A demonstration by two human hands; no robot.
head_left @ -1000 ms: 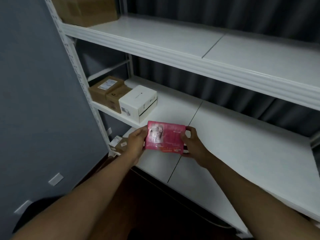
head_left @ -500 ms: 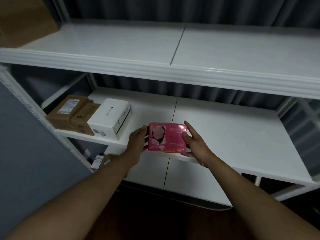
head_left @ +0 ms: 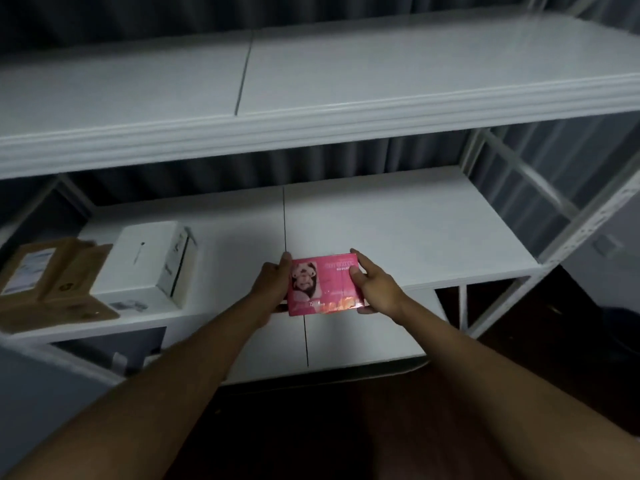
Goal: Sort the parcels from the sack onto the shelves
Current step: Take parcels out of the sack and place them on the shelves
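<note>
While the left hand [head_left: 273, 285] and right hand [head_left: 375, 289] clasp its short ends, the pink packet [head_left: 323, 287] sits at the middle shelf's [head_left: 398, 237] front edge. At nine o'clock stand a white box [head_left: 145, 261] and brown parcels [head_left: 52, 282].

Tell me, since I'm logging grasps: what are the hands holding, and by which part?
A pink packet, held by its two short ends: the left hand grips the left end, the right hand the right end, thumb on top.
</note>
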